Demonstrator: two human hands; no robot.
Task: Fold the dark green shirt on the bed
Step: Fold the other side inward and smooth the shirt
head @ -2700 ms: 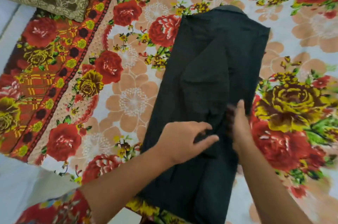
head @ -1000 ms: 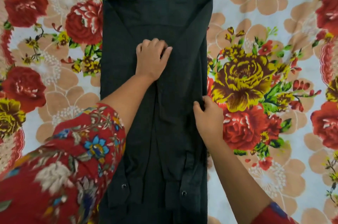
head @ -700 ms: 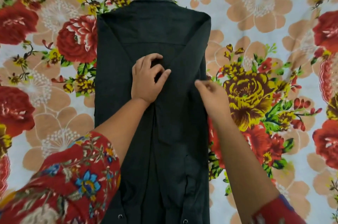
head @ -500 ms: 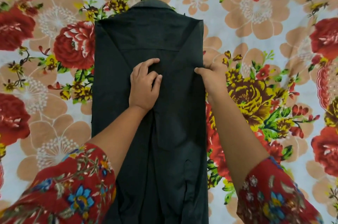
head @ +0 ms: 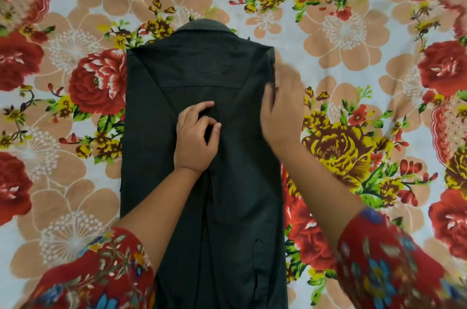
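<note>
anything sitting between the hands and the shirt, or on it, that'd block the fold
Nothing visible does. The left hand rests on the middle of the dark green shirt, fingers curled into its fabric, and the blurred right hand touches its right edge. Only the floral bedsheet lies around it.

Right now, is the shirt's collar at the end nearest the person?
No, the collar of the dark green shirt lies at the far end, away from the person.

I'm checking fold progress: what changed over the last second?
The right hand slid up the right folded edge of the dark green shirt, from mid-length toward the shoulder; it is blurred now. The left hand stayed curled on the middle; the shirt stayed folded lengthwise.
</note>
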